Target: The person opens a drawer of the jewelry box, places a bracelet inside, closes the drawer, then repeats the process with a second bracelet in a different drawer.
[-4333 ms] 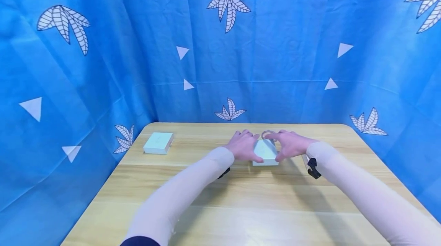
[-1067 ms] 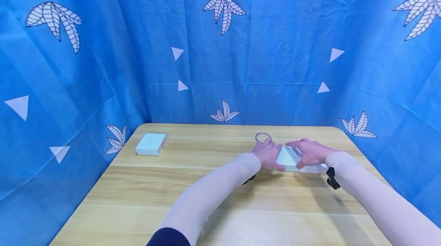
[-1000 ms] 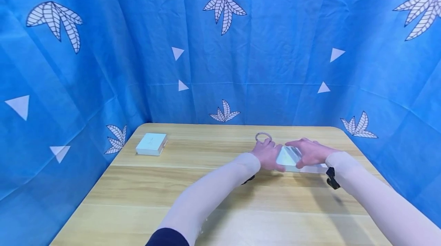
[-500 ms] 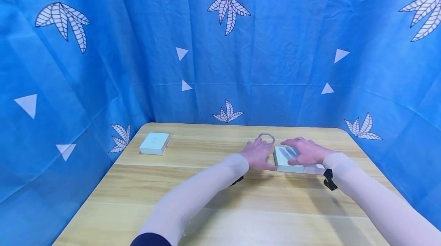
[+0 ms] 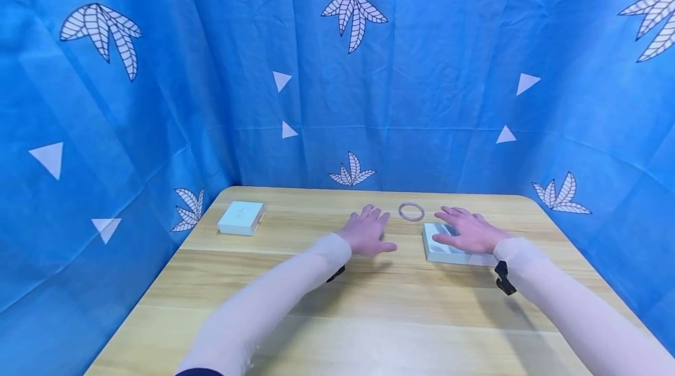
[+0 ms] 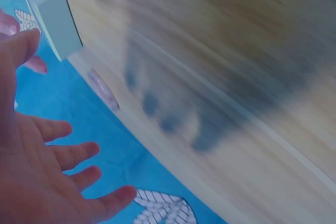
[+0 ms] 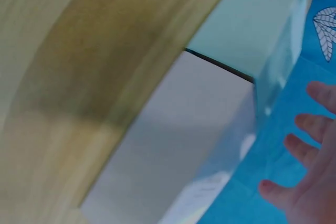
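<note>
My left hand hovers over the table with its fingers spread, left of a pale mint box. Nothing is in it. My right hand is held above that box with straight fingers and partly hides it. Up against the box's right side lies a white box, mostly covered by the hand and sleeve in the head view. The right wrist view shows the mint box and the white box end to end, a thin dark line between them. A purplish-grey ring lies flat behind the hands.
Another pale mint box lies at the far left of the wooden table. A blue patterned curtain encloses the back and sides. Both wrists carry black straps.
Earlier both hands held the mint box, moving it rightward against the white one. Since then the left hand has let go and moved left; the right has opened and lifted its fingers.
</note>
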Action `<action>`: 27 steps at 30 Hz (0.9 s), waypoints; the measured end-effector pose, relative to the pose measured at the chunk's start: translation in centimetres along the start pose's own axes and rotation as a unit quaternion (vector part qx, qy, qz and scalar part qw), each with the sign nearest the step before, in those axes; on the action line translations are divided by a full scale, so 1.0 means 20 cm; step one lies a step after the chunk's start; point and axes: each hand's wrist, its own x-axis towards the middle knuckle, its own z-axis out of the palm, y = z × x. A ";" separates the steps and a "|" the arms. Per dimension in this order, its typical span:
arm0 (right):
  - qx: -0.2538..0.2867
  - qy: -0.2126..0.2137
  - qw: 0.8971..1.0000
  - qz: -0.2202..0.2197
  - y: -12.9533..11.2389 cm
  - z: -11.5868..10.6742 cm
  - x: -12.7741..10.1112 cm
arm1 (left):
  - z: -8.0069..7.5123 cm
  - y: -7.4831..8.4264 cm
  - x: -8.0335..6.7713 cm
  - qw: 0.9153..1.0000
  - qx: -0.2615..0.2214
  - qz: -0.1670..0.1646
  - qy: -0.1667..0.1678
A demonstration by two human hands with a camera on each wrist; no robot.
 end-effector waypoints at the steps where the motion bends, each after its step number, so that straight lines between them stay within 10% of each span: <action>1: -0.002 0.003 1.000 0.003 0.00 0.01 0.01 | -0.01 -0.02 -0.01 1.000 -0.001 -0.005 0.001; 12: 0.022 -0.010 0.999 0.041 -0.02 0.12 0.03 | -0.04 -0.24 -0.17 0.999 -0.010 -0.048 0.005; 27: 0.023 -0.008 0.998 0.056 -0.02 0.19 -0.03 | -0.02 -0.32 -0.26 0.998 -0.007 -0.061 0.006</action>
